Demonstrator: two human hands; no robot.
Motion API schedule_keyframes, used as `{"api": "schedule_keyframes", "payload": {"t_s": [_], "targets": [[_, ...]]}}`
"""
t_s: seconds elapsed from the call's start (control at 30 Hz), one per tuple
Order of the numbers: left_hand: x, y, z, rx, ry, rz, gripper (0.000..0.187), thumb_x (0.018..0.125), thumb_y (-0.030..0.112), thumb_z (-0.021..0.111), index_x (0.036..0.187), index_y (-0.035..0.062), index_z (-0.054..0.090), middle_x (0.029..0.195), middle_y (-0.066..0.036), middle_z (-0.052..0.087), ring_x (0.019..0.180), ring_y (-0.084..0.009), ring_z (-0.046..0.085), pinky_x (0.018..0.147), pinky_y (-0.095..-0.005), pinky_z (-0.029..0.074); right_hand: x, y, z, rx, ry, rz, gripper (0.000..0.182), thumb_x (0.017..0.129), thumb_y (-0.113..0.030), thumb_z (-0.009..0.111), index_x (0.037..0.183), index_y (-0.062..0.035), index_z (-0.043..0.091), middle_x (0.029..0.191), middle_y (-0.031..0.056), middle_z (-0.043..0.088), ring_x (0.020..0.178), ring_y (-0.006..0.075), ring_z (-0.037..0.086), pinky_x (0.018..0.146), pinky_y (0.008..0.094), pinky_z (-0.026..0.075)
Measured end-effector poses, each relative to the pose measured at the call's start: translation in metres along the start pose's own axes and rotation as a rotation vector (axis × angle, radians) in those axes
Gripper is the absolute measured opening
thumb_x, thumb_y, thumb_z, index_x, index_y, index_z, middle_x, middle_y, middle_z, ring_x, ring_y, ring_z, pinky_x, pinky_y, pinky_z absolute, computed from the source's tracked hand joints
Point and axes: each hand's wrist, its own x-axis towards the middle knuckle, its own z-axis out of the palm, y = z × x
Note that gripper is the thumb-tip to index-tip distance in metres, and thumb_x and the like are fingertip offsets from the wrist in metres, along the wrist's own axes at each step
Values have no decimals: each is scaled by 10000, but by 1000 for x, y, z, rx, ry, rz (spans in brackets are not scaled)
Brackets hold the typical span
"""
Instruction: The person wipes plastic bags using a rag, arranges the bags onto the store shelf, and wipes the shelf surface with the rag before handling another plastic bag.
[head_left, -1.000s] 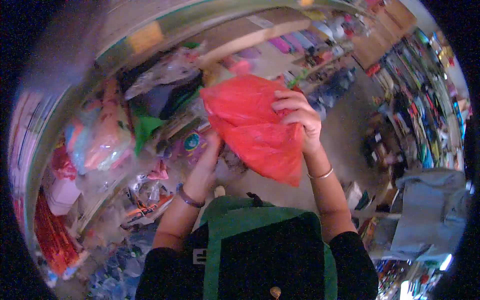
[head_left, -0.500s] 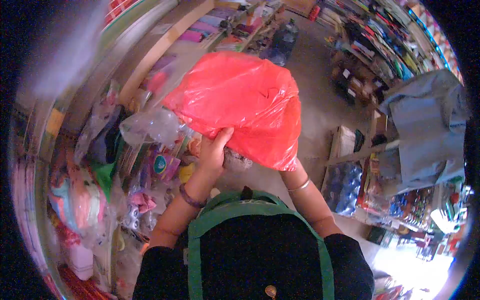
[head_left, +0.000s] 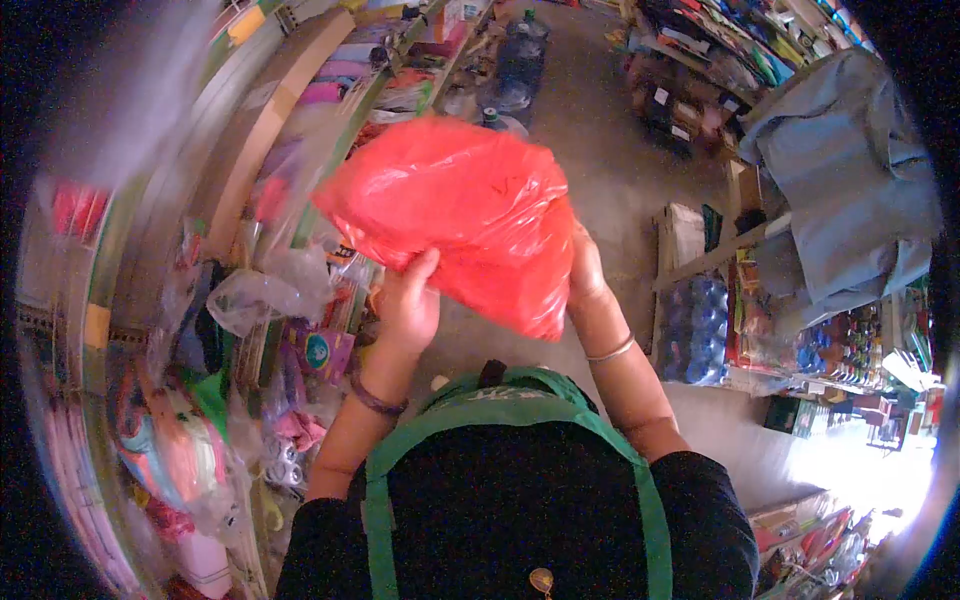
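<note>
Floor (head_left: 625,200): grey, beyond bag (head_left: 455,200)
Bag: likely soft, slippery; hold both sides
Left hand (head_left: 411,308): grasping near edge
Right hand (head_left: 588,270): grasping right side

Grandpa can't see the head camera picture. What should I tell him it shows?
A person's left hand and right hand hold up a red bag. Packed shelves stand on the left, and a grey cloth is on the right.
</note>
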Motion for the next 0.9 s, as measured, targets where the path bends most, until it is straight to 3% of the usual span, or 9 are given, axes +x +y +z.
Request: {"api": "schedule_keyframes", "payload": {"t_s": [0.13,0.27,0.37,0.5,0.53,0.63,0.7,0.87,0.9], "targets": [[5,14,-8,-304,-59,-362,372,796,119,473,1162,55,456,1157,-59,513,1054,-217,500,926,-378,384,5,-5,-47,317,105,-83,381,824,-164,406,1165,1,444,1133,142,520,1065,287,485,944,398,373],[4,13,9,-100,-36,-301,419,765,111,466,1178,49,430,1160,-85,510,1071,-235,491,930,-387,386,-14,-39,-55,269,323,-233,378,831,-174,442,1168,-2,453,1132,141,526,1066,294,486,952,415,363],[10,9,11,-73,-78,-321,440,759,103,465,1192,45,412,1151,-94,513,1070,-239,489,932,-388,385,-36,-80,-30,201,176,-407,388,826,-196,485,1168,-19,451,1133,134,523,1032,294,507,937,416,374],[14,2,21,-105,-159,-401,469,757,100,467,1214,41,383,1154,-90,504,1067,-237,488,930,-387,388,-54,-87,16,-549,58,-637,456,724,-135,604,1143,-27,460,1113,111,522,1021,267,503,912,373,381],[14,1,27,-142,-195,-434,476,759,104,477,1220,39,375,1154,-87,501,1065,-235,488,927,-385,390,-53,-82,22,-1036,120,-717,520,647,-61,644,1135,-40,466,1072,101,531,1011,244,499,891,346,385],[7,-7,29,-171,-356,-400,502,765,122,528,1231,41,359,1151,-76,493,1052,-222,493,908,-368,409,-48,-48,31,-1382,-153,-827,463,565,32,594,1017,-57,552,998,154,533,980,318,510,871,379,415],[-4,-4,45,-42,-364,-312,541,756,139,611,1228,51,362,1132,-61,489,1012,-203,507,858,-336,444,-53,-33,39,-1348,-248,-779,409,598,45,571,997,-44,557,957,154,540,952,319,523,842,377,436],[8,-14,36,30,-145,-404,426,765,50,557,1167,33,418,1053,-68,528,948,-200,533,815,-327,457,-61,-31,31,-1327,-308,-665,330,666,74,521,974,-35,566,950,119,565,910,251,561,778,341,455],[8,-13,40,72,-142,-395,415,764,37,545,1161,30,424,1051,-70,531,946,-202,535,817,-326,456,-66,-43,29,-1224,-193,-302,306,702,37,510,997,-32,558,965,120,570,911,244,565,782,347,462]]}}
